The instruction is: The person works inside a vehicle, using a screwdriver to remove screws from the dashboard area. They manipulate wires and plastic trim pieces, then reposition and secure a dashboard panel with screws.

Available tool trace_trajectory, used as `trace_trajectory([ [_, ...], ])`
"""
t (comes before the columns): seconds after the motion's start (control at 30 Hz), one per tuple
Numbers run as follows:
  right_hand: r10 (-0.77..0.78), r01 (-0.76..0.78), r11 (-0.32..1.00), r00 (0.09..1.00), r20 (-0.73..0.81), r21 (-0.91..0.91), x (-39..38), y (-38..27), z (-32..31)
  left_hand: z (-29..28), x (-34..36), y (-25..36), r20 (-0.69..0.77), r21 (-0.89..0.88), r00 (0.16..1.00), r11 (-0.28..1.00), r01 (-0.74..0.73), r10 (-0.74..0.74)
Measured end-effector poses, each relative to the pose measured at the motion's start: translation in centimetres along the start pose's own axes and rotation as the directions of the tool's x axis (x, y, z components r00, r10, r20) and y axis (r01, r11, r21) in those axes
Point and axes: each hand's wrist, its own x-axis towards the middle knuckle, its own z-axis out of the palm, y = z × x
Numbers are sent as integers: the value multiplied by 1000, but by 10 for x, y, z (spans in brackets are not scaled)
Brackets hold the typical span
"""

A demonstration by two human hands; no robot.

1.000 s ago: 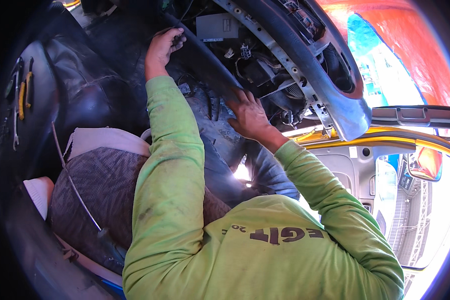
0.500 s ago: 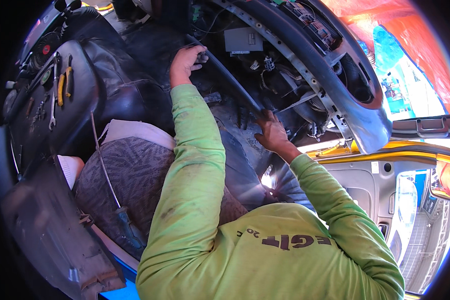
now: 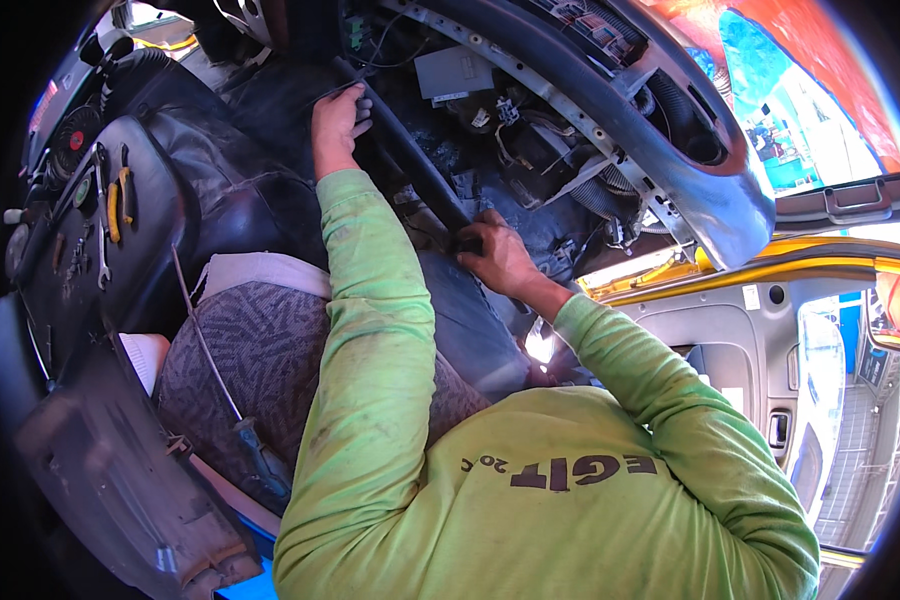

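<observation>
A long dark tube-like bar (image 3: 415, 155) slants across the open space below the stripped dashboard (image 3: 660, 165). My left hand (image 3: 340, 122) is closed at its upper far end, the fingers curled over the edge. My right hand (image 3: 500, 258) grips the lower near end, thumb and fingers wrapped round it. Behind the bar, a grey box (image 3: 454, 74), loose connectors and wiring show inside the dashboard. Part of the bar's lower end is hidden by my right hand.
Left of me, yellow-handled pliers (image 3: 120, 200), a wrench (image 3: 104, 255) and small metal parts lie on a black padded cover (image 3: 155, 165). A long screwdriver (image 3: 255, 450) lies across the patterned seat (image 3: 240, 350). The door (image 3: 735, 345) stands at my right.
Both hands have drawn the bar left and toward me, away from the dashboard's inside. My right hand has shifted more than the left. The view has also moved slightly.
</observation>
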Motion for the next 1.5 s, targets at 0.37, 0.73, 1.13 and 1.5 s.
trace_trajectory([
  [0.37,-59,51,998,982,-181,-48,-1,29,-25,37,-10,-42,60,-193,997,979,63,-52],
  [0.73,-147,145,989,984,100,20,-1,19,-12,17,-37,-4,-35,114,998,992,52,-49],
  [1.13,93,-90,991,995,-27,96,-10,31,13,21,-34,-29,-250,-266,959,962,61,-130],
  [1.5,-9,-5,975,998,-63,-221,-1,73,-7,38,-25,-49,-226,-389,971,906,-169,84],
])
